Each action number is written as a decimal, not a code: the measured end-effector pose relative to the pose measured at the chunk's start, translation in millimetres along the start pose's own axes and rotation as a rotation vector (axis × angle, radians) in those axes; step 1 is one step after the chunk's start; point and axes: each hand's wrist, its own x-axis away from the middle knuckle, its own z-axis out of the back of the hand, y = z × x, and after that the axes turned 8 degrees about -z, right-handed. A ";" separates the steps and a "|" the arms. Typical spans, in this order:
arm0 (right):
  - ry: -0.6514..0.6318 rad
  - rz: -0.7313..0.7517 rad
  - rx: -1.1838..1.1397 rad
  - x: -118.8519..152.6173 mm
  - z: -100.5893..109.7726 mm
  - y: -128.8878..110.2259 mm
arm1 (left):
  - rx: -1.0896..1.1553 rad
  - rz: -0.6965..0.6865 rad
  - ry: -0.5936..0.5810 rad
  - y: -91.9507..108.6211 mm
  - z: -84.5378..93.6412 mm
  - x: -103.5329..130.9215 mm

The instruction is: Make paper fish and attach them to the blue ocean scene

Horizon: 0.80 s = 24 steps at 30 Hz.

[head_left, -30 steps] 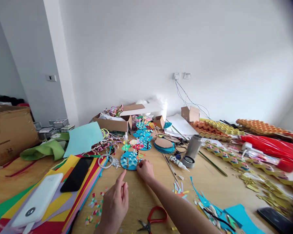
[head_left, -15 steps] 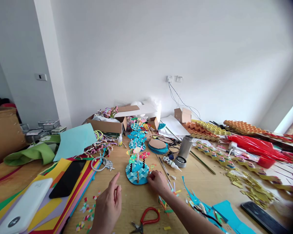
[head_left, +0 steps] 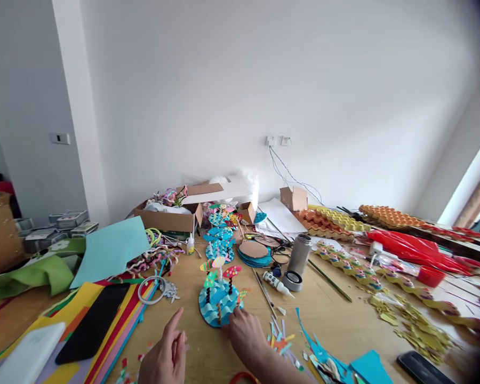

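Note:
A round blue base with wavy paper strips stands on the wooden table, bearing paper fish on upright twisted stems. At its right front edge is my right hand, its fingers bent together against the rim; what they pinch, if anything, is hidden. Nearest the hand, a small orange and green fish sits above the edge. My left hand hovers left of the base, index finger stretched out and apart from the others, holding nothing. Behind are more blue fish pieces.
Left lie coloured papers, a black phone and a white power bank. To the right are a glue bottle, a steel flask, and blue scraps. Red scissor handles show at the front edge.
The view has tilted up slightly, so things sit lower in the picture. My right hand has moved a little around the base's rim toward its front. My left hand remains beside the base.

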 end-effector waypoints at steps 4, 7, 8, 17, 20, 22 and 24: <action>-0.038 0.010 0.027 -6.8 -5.9 -1.7 | 0.007 0.151 0.076 4.3 -6.6 1.7; -0.057 0.002 0.029 -10.0 -7.5 -1.9 | 0.018 0.187 0.088 6.0 -11.2 4.0; -0.064 -0.002 0.027 -11.5 -7.3 -1.8 | 0.022 0.193 0.088 5.8 -12.2 4.7; -0.109 -0.106 -0.002 -27.1 -2.0 3.2 | 0.025 0.193 0.105 1.5 -15.7 5.9; -0.105 -0.143 -0.012 -33.5 -3.0 8.1 | 0.015 0.203 0.119 3.6 -16.8 4.6; -0.096 -0.167 -0.018 -39.2 -4.0 12.4 | 0.012 0.211 0.124 5.3 -17.3 3.9; -0.088 -0.186 -0.023 -45.6 -5.0 16.9 | 0.010 0.218 0.124 6.1 -17.5 3.6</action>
